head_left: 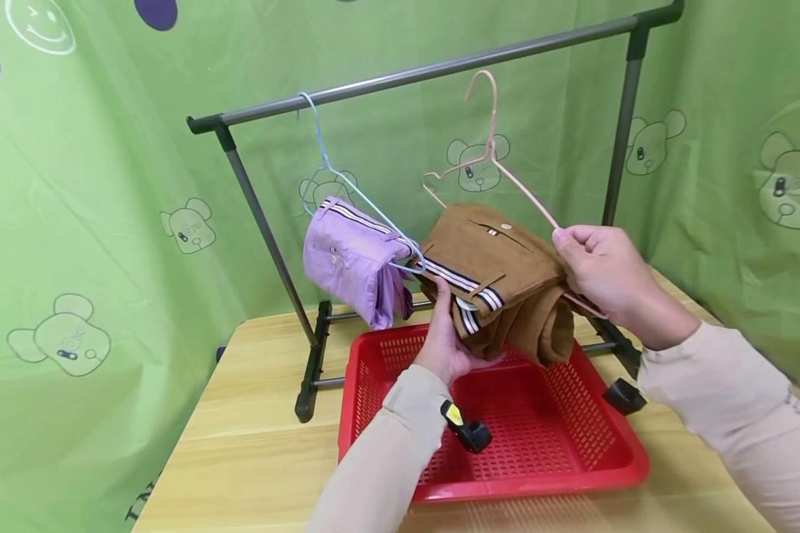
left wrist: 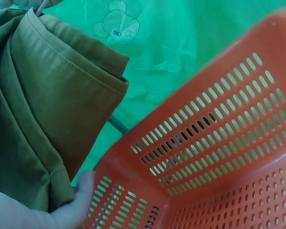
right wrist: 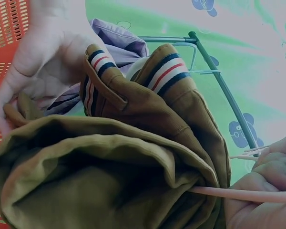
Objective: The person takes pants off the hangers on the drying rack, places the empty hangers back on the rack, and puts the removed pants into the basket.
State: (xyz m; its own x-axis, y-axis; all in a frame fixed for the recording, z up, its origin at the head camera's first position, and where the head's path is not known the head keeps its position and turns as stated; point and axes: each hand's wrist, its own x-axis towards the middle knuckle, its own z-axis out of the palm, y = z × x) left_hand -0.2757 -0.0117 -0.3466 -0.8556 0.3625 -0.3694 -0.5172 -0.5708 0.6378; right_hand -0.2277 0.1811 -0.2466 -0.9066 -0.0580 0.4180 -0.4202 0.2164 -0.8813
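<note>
Brown trousers [head_left: 500, 244] with a striped waistband hang folded over a pink hanger [head_left: 525, 191]. My right hand [head_left: 610, 277] pinches that hanger's sloping arm; the right wrist view shows its curled fingers [right wrist: 271, 176] by the pink bar. The hook appears just below and in front of the rail, not over it. My left hand [head_left: 443, 348] holds the trousers at the waistband end, thumb up at the side and fingers underneath. Left of it, folded lilac trousers [head_left: 347, 248] hang on a blue hanger [head_left: 367, 198], hooked over the rail [head_left: 400, 80].
A red perforated basket [head_left: 527, 488] stands on the wooden table [head_left: 253, 437] below the hands. The rack's grey posts [head_left: 267, 229] and black feet [head_left: 310, 377] rise behind it. A green patterned curtain [head_left: 107, 185] hangs around the table.
</note>
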